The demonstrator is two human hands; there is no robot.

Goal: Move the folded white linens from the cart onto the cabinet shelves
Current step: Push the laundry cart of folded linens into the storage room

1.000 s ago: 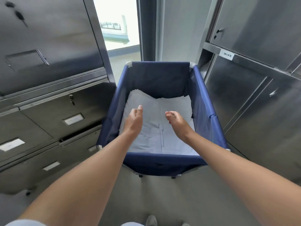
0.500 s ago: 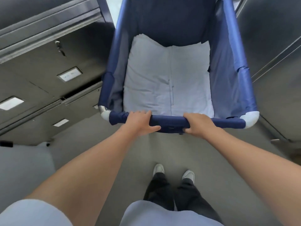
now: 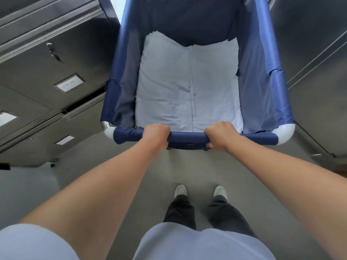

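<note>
Both hands on the cart's near rail (image 3: 187, 137); my left hand (image 3: 156, 133) and right hand (image 3: 219, 134) have fingers curled tight round it; the folded white linens (image 3: 187, 87) lie flat in the cart (image 3: 266, 76) at 12 o'clock; steel cabinets (image 3: 47, 76) at 10 and 2; my shoes (image 3: 180, 191) at 6.
</note>
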